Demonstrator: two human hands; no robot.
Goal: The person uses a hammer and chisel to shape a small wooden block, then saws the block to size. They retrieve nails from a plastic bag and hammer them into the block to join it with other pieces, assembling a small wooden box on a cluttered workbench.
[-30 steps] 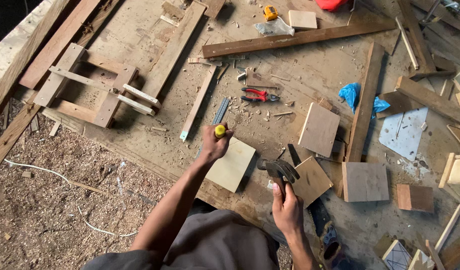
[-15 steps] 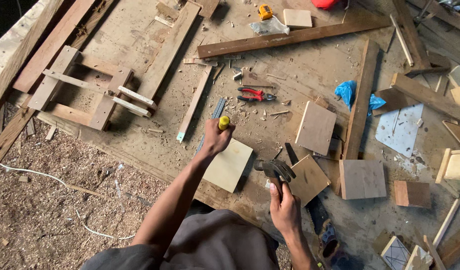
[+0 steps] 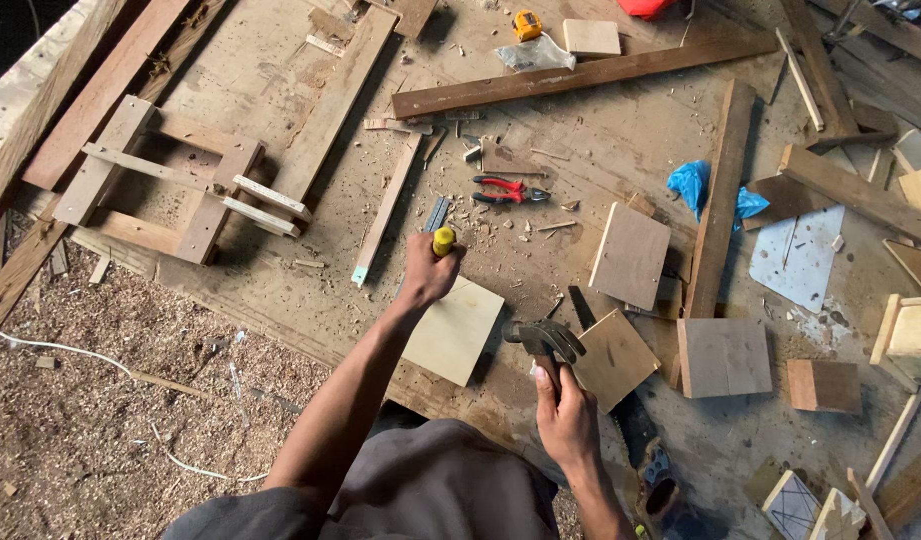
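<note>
Two hands, two tools: the left hand [image 3: 426, 275] is fisted round a yellow-handled chisel [image 3: 442, 238], held upright at the far edge of the pale square board [image 3: 453, 330] on the workbench [image 3: 281, 80], while the right hand [image 3: 566, 425] wraps a claw hammer [image 3: 546, 340] just beside that board. It reads as chiselling about to be struck; the blow wants the hammer head square over the handle. The blade's tip is hard to make out, and the hammer's grip is buried in the fist.
</note>
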